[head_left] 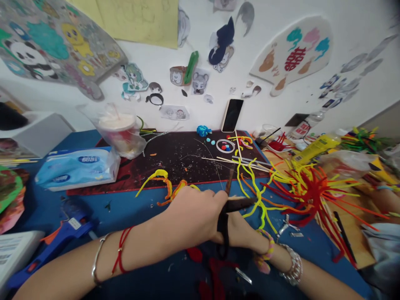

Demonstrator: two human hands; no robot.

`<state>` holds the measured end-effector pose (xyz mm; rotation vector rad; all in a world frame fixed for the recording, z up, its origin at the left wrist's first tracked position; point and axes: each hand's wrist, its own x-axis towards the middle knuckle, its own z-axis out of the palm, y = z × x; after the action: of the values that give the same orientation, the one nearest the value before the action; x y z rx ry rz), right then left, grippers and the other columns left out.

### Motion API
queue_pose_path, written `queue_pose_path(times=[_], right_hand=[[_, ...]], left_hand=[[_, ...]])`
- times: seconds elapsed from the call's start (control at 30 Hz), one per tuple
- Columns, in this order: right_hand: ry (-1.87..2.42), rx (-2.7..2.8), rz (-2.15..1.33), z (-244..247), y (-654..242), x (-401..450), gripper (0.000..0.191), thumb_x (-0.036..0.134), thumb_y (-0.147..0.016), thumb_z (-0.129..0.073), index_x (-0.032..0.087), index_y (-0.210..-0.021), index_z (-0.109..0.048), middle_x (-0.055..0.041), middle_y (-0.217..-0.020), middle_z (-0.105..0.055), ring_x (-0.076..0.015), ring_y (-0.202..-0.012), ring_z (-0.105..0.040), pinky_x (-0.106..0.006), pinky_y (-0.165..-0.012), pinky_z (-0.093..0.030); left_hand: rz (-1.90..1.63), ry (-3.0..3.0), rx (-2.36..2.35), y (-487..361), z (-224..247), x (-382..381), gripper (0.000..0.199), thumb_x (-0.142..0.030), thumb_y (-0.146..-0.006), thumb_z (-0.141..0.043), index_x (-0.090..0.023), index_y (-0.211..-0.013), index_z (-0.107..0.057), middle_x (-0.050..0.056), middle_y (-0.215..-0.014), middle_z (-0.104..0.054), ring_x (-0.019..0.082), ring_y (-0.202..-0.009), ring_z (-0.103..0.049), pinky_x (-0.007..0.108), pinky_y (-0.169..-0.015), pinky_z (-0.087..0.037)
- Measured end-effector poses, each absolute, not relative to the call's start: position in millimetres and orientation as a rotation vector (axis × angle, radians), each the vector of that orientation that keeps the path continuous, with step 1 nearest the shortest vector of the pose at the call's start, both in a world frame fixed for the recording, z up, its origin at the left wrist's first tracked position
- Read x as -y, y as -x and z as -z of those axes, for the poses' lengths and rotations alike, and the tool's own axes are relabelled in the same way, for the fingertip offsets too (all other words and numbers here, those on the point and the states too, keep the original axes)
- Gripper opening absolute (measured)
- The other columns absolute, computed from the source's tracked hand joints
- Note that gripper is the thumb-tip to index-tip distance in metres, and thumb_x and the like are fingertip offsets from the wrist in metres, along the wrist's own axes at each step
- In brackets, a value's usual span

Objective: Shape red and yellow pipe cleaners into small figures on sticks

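dark brown pipe cleaners [240, 204] | fuzzy, bent | crossed, one end upright | dark loop hanging below

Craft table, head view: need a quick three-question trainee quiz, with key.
1. What colour is the string on the left hand's wrist?
2. True or false: the blue glue gun lies to the right of the right hand.
3. What stands at the back edge of the dark mat? A) a phone B) a stapler C) a mug

Key: 1. Red. 2. False, it lies to the left. 3. A.
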<state>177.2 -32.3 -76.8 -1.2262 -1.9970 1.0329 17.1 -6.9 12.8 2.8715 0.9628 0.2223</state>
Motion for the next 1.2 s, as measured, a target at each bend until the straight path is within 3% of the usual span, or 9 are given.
queue_pose_path(times=[0.1,0.23,0.47,0.67,0.8,0.93,1.1,1.2], right_hand=[[1.213,2.015,-0.913,83,-179,31,0.043,0.040,-0.063,-0.067,0.018,-0.095,-0.048,-0.0017,-0.081,-0.056,-0.0176,-0.074,-0.050,-0.032,-0.073,-0.044],[1.188,2.093,-0.835,88,-180,26,0.030,0.039,-0.065,-0.066,0.018,-0.079,-0.049,0.0017,-0.067,-0.052,-0.0139,-0.063,-0.046,-0.027,-0.064,-0.043],[1.273,1.921,-0.943,85,-177,20,0.033,0.041,-0.063,-0.069,0.017,-0.074,-0.051,0.0027,-0.062,-0.050,-0.0108,-0.056,-0.045,-0.022,-0.050,-0.038],[1.380,1.884,-1.040,80,-181,15,0.032,0.044,-0.071,-0.062,0.015,-0.062,-0.052,0.0030,-0.052,-0.045,-0.0086,-0.048,-0.038,-0.021,-0.044,-0.032],[1.321,1.879,-1.055,74,-186,13,0.033,0.045,-0.072,-0.062,0.015,-0.082,-0.055,-0.0015,-0.071,-0.054,-0.0134,-0.063,-0.048,-0.025,-0.058,-0.042],[1.171,1.975,-1.087,71,-189,17,0.050,0.050,-0.071,-0.061,0.016,-0.105,-0.047,-0.0060,-0.091,-0.054,-0.0205,-0.083,-0.051,-0.033,-0.077,-0.044],[1.101,1.917,-1.141,75,-189,22,0.055,0.050,-0.071,-0.061,0.015,-0.109,-0.041,-0.0108,-0.109,-0.050,-0.0239,-0.099,-0.048,-0.035,-0.086,-0.041],[1.100,1.899,-1.105,76,-186,24,0.052,0.048,-0.069,-0.064,0.015,-0.103,-0.045,-0.0093,-0.104,-0.053,-0.0226,-0.094,-0.050,-0.034,-0.084,-0.042]], left_hand=[[-0.185,-2.869,-0.995,-15,-16,5,0.011,-0.013,-0.077,-0.042,-0.016,-0.084,-0.050,0.004,-0.065,-0.062,0.024,-0.054,-0.062,0.028,-0.042,-0.040],[-0.176,-2.867,-1.003,-11,-18,2,0.015,-0.013,-0.077,-0.040,-0.016,-0.088,-0.050,0.004,-0.064,-0.062,0.025,-0.055,-0.062,0.029,-0.044,-0.040],[-0.172,-2.879,-1.080,-9,-22,-8,0.014,-0.016,-0.078,-0.041,-0.016,-0.089,-0.050,0.005,-0.065,-0.063,0.023,-0.056,-0.063,0.025,-0.045,-0.039],[-0.249,-2.874,-1.223,-2,-28,-22,0.020,-0.018,-0.085,-0.031,-0.016,-0.086,-0.051,0.005,-0.064,-0.062,0.023,-0.058,-0.063,0.025,-0.045,-0.037],[-0.299,-2.862,-1.218,-2,-27,-21,0.018,-0.020,-0.085,-0.033,-0.016,-0.088,-0.050,0.004,-0.066,-0.063,0.022,-0.060,-0.063,0.025,-0.047,-0.038],[-0.200,-2.910,-1.165,-9,-22,-11,0.015,-0.015,-0.080,-0.037,-0.015,-0.088,-0.050,0.005,-0.067,-0.063,0.023,-0.056,-0.062,0.026,-0.045,-0.040],[-0.179,-2.950,-1.108,-15,-16,-6,0.017,-0.011,-0.078,-0.038,-0.014,-0.090,-0.049,0.007,-0.070,-0.063,0.025,-0.056,-0.062,0.028,-0.042,-0.042],[-0.172,-2.968,-1.067,-15,-14,-6,0.016,-0.011,-0.078,-0.039,-0.015,-0.090,-0.048,0.006,-0.068,-0.063,0.024,-0.053,-0.061,0.028,-0.042,-0.042]])
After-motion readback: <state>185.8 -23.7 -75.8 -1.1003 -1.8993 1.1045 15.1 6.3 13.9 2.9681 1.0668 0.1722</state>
